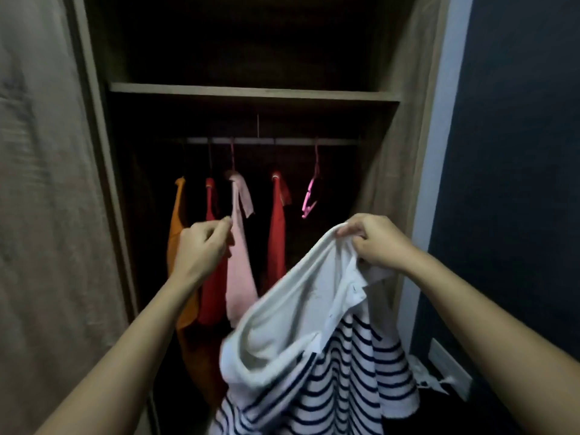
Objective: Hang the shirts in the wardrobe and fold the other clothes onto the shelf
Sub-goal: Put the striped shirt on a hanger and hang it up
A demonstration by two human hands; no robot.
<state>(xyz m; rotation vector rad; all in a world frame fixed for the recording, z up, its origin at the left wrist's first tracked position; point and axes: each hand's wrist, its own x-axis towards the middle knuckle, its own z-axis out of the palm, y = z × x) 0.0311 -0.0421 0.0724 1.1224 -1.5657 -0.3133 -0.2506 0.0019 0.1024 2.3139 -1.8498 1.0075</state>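
My right hand (373, 243) grips the white collar of a white shirt with navy stripes (317, 365), which hangs from it in front of the open wardrobe. My left hand (204, 246) is raised in front of the hanging clothes with its fingers curled, right beside the pink shirt (240, 271); I see nothing in it. On the rail (282, 141) hang an orange shirt (176, 233), a red shirt (213, 293), the pink shirt and another red shirt (277, 233). An empty pink hanger (310, 196) hangs at the right end of the rail.
A wooden shelf (251, 91) runs above the rail, dark above it. The wardrobe door (47, 183) stands at the left. A dark blue wall (518, 152) with a socket (448, 365) low down is at the right.
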